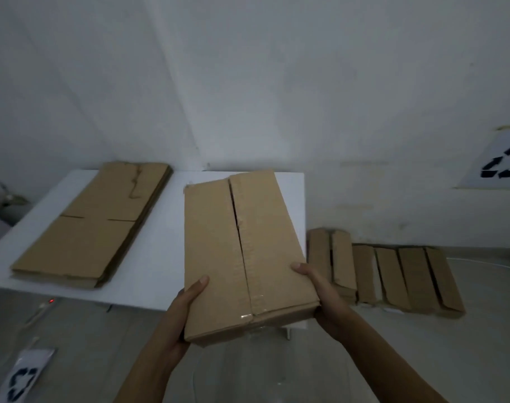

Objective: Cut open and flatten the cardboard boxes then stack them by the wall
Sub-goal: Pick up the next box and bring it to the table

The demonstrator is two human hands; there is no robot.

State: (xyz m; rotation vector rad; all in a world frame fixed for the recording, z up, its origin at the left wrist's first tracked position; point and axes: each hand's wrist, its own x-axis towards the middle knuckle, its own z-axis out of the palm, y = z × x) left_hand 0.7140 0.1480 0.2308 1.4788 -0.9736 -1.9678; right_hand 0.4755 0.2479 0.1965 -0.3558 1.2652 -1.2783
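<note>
A brown cardboard box (216,251), taped along its top seam with the seam partly split, is held above the near edge of the white table (161,251). My left hand (187,303) grips its near left corner, thumb on top. My right hand (317,286) grips its near right edge, thumb on top and fingers underneath. A stack of flattened boxes (94,225) lies on the left part of the table, reaching back to the wall.
Several cardboard boxes (390,274) lie in a row on the floor against the wall at the right. A recycling sign (500,164) hangs on the right wall. Another recycling sheet (24,376) lies on the floor at the lower left.
</note>
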